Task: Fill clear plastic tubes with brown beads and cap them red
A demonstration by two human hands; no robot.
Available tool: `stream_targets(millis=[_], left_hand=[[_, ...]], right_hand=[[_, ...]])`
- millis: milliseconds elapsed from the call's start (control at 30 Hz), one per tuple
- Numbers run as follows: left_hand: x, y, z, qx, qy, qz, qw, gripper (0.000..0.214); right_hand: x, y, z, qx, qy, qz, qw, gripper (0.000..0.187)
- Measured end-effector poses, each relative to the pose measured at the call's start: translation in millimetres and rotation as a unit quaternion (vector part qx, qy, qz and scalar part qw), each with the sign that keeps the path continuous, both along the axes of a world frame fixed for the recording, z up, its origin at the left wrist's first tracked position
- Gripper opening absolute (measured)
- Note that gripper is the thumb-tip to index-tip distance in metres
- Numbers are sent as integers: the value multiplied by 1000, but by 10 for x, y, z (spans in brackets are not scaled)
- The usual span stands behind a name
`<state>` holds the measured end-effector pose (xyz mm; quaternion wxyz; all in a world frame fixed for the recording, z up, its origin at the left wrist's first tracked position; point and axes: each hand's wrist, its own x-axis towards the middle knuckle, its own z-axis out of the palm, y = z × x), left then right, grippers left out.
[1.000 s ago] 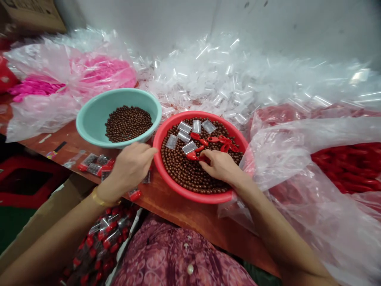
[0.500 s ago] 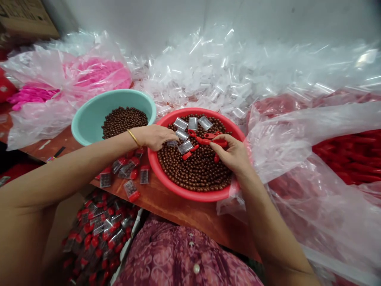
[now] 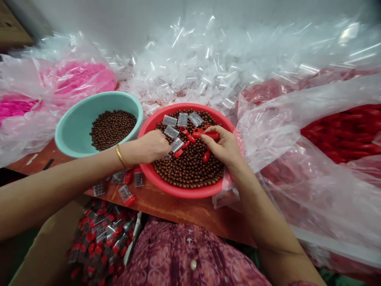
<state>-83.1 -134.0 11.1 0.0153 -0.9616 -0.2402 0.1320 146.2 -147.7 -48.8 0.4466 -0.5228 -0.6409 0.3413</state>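
Note:
A red basin holds brown beads, several small clear bags and red plastic pieces. My left hand, with a gold bangle at the wrist, reaches over the basin's left rim, fingers curled on a small clear bag. My right hand rests over the beads at the basin's right side, fingers closed on a red plastic piece. A teal basin with more brown beads stands to the left.
Filled little bags with red caps lie on the wooden table edge, and many more sit in a carton below. A heap of clear bags lies behind. Pink parts in plastic sit left, red parts in plastic right.
My left hand has moved from the table edge into the red basin onto a clear bag. My right hand has shifted up to the red pieces and closed on one.

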Motion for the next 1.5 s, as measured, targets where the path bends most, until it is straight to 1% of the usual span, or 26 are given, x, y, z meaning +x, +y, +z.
stream_targets(millis=[33,100,133,200,267,367,433,467,500,533,567,600,667,733,767,833,867,933,1000,1067,1167,1300,1433,1500], left_hand=[[70,-96,0,-15,34,19,999,21],[210,-233,-49,-45,92,67,993,23],[275,-270,-92,-59,110,89,988,24],[384,-286,-190,-83,117,123,982,25],[463,-250,-291,-104,88,153,979,25],[543,-164,-444,-127,-10,211,969,22],[583,-106,-547,-149,-92,256,951,16],[600,-79,-595,-171,-133,278,936,12],[614,-54,-635,-202,-178,299,916,8],[624,-32,-666,-242,-227,316,889,5],[630,-15,-683,-289,-278,329,855,5],[629,-5,-686,-339,-330,335,815,8],[611,-12,-654,-427,-425,332,725,13],[574,-57,-590,-485,-496,327,641,20],[551,-91,-553,-502,-522,329,606,24],[505,-171,-484,-527,-555,334,551,33],[483,-212,-453,-538,-565,333,530,35],[442,-284,-402,-555,-581,322,501,34],[404,-342,-366,-558,-598,310,483,33],[366,-385,-352,-546,-613,308,481,33],[310,-433,-366,-510,-620,323,501,34],[255,-479,-391,-473,-635,329,514,36],[239,-497,-389,-439,-659,302,531,34],[242,-492,-401,-425,-669,295,533,31]], right_hand=[[-6,-4,13,12,4,-10,1000,21],[-11,-10,33,33,8,-25,999,19],[-11,-11,39,36,6,-26,999,19],[-7,-8,43,32,2,-26,999,18],[0,-2,44,25,-1,-23,999,19],[9,7,51,14,-5,-17,1000,21],[14,15,55,8,-7,-12,1000,22],[18,20,54,4,-8,-10,1000,23],[21,27,50,1,-7,-10,1000,23],[24,34,44,-2,-4,-13,1000,24],[27,43,35,-5,2,-19,1000,25],[29,51,26,-8,11,-29,999,25],[31,67,9,-17,41,-51,998,27],[28,79,3,-33,69,-64,995,28],[25,82,3,-38,78,-68,994,27],[18,88,5,-31,78,-76,994,24],[14,91,4,-21,77,-80,994,22],[5,95,-3,-2,78,-88,993,18],[-9,88,-10,-2,77,-85,993,16],[-27,63,-2,-18,61,-74,995,16],[-56,3,45,-41,39,-54,997,19],[-69,-50,109,-52,67,-42,995,32],[-49,-44,101,-115,94,5,989,41],[-37,-33,88,-147,103,20,984,42]])
